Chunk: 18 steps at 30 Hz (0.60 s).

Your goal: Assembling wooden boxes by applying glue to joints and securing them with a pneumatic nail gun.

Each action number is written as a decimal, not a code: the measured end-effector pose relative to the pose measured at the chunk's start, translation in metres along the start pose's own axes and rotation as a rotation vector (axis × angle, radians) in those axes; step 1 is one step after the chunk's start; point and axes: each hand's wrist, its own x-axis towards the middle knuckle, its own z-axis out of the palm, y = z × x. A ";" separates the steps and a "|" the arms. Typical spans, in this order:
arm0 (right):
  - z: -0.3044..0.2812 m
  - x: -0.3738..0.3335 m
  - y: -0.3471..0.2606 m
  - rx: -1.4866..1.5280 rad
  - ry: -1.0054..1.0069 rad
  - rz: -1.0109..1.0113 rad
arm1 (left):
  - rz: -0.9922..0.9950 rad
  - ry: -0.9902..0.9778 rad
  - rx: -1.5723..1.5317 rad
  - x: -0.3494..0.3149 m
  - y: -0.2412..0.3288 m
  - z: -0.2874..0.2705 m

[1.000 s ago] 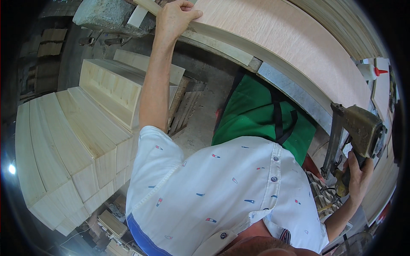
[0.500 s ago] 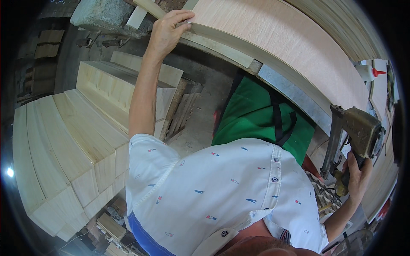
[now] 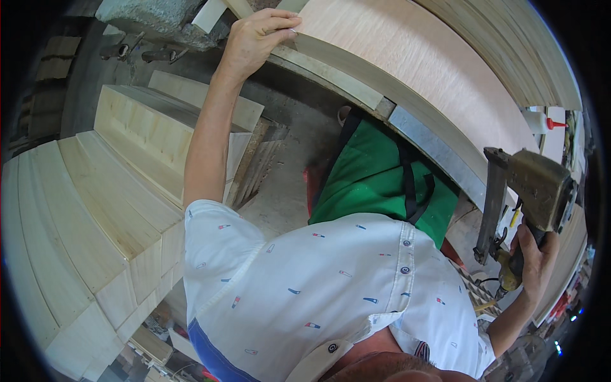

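Note:
My left hand (image 3: 258, 43) pinches the near left corner of a flat, pale wooden panel (image 3: 394, 48), fingers on top and thumb at the edge. Beneath the panel's near edge runs a narrow side board (image 3: 375, 70). My right hand (image 3: 538, 262) is wrapped round the grip of a worn air nail gun (image 3: 538, 188), held up near the panel's right end. The gun's long dark magazine (image 3: 493, 207) stands apart from my body, and a brass-coloured hose fitting (image 3: 509, 274) hangs at its handle.
Stacked pale wooden boxes (image 3: 114, 223) fill the left side. A white glue bottle with a red tip (image 3: 541, 121) stands beyond the panel's right end. Boards (image 3: 509, 51) are piled along the far side. A green apron (image 3: 375, 172) covers my lap below the bench edge.
The whole view has shifted slightly. The nail gun is a little closer to the glue bottle. My left hand keeps its hold on the panel's corner.

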 end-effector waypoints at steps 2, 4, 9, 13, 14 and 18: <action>0.009 0.008 -0.024 -0.003 -0.006 -0.062 | -0.018 -0.016 -0.051 0.003 -0.005 -0.002; 0.020 0.020 -0.051 -0.003 -0.012 -0.117 | -0.124 -0.080 -0.152 0.006 -0.009 -0.003; 0.057 0.060 -0.123 -0.190 -0.192 -0.102 | -0.193 -0.128 -0.300 0.008 -0.015 -0.004; 0.103 0.086 -0.163 -0.124 -0.281 -0.299 | -0.223 -0.142 -0.351 0.007 -0.015 -0.003; 0.114 0.094 -0.170 -0.136 -0.306 -0.341 | -0.211 -0.126 -0.354 0.007 -0.016 -0.003; 0.150 0.122 -0.194 -0.163 -0.440 -0.452 | -0.244 -0.116 -0.432 0.006 -0.017 -0.002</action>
